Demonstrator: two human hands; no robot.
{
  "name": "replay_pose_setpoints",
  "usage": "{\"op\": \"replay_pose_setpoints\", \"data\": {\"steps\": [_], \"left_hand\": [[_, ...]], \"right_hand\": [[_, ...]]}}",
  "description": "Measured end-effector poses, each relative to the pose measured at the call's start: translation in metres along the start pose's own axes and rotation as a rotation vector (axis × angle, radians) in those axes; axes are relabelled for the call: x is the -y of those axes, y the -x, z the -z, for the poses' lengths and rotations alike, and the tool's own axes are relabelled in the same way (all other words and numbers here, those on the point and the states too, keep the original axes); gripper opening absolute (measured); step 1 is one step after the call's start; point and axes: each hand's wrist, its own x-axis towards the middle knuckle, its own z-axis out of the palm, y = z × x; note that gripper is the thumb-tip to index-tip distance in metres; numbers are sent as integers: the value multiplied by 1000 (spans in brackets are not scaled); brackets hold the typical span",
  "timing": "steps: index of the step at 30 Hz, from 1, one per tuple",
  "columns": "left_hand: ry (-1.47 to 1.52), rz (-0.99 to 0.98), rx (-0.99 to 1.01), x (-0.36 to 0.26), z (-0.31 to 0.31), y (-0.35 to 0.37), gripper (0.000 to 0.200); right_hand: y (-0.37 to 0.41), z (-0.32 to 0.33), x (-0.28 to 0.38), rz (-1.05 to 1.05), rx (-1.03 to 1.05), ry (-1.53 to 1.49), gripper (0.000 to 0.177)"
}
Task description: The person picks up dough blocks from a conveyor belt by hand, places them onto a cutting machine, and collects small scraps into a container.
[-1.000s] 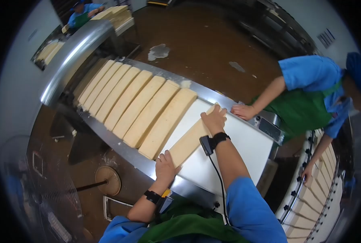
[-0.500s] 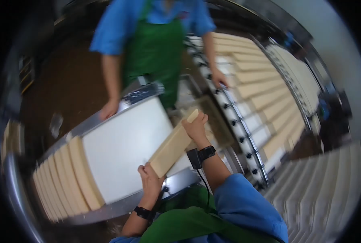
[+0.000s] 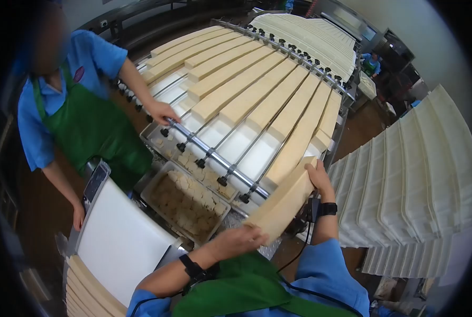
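Between my two hands is a long, pale beige block (image 3: 284,203), smooth and straight-edged; its material I cannot make out. My left hand (image 3: 238,241) is closed on its near end, and my right hand (image 3: 319,178) grips the far end. The block is held at a slant over the front rail (image 3: 212,153) of a slatted conveyor. Several similar beige blocks (image 3: 236,79) lie side by side on that conveyor, pointing away from me. At lower left, more beige blocks (image 3: 90,288) stand in a row on a white belt (image 3: 122,240).
A co-worker in a green apron (image 3: 101,137) stands at left, one hand (image 3: 163,112) at the rail. Below the conveyor sits a bin (image 3: 147,196) of beige scraps. Stacked white ribbed trays (image 3: 400,174) rise at right. A cable (image 3: 302,248) hangs from my right wrist.
The view has swung right, from the white belt to the slatted conveyor. My hands have carried the block from above the belt to the conveyor's front rail, still holding both ends.
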Motion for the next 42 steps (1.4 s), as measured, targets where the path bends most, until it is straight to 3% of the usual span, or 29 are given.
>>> {"op": "replay_pose_setpoints", "data": {"steps": [1, 5, 7, 8, 10, 12, 14, 17, 19, 21, 23, 25, 31, 35, 39, 40, 42], "left_hand": [[39, -80, 88, -3, -12, -15, 49], [310, -45, 121, 4, -66, -51, 51], [321, 124, 404, 7, -75, -69, 56], [318, 126, 409, 9, -82, -77, 56], [395, 166, 285, 16, -99, -91, 50], [371, 204, 300, 19, -117, -101, 46], [347, 246, 317, 22, -124, -107, 42], [169, 157, 297, 22, -125, -113, 34], [-68, -26, 131, 24, -127, -113, 28], [-84, -82, 79, 32, -129, -121, 24], [-101, -132, 23, 44, -128, -132, 21], [87, -189, 154, 53, -124, -141, 12], [282, -157, 87, 67, -94, -129, 12], [314, 256, -150, 70, -53, -79, 21], [417, 822, -302, 71, -10, 2, 29], [482, 1024, -238, 69, -1, 23, 29], [448, 1142, -181, 63, 16, 50, 33]], "right_hand": [[-14, 6, -10, 30, 44, 120, 58], [-60, 11, -30, 59, 59, 438, 64], [-78, 9, -33, 63, -10, 515, 64], [-84, 6, -35, 65, -84, 595, 64], [-81, 3, -21, 52, -166, 631, 68], [-91, 1, -26, 39, -249, 663, 73], [-117, -6, -59, 10, -409, 402, 83], [-141, 0, -80, 19, -249, 197, 87], [-144, 2, -82, 11, -209, 146, 87], [-144, 2, -82, 5, -168, 99, 87], [-142, 1, -77, -43, -175, 162, 86], [-136, 5, -65, -71, -161, 270, 86], [-125, 13, -37, -139, -111, 588, 84], [-105, 4, -30, -13, -171, 586, 80], [-68, -13, -16, 172, 18, 493, 76], [-53, -16, -1, 235, 80, 448, 75], [-34, -33, 10, 387, 132, 403, 72]]}}
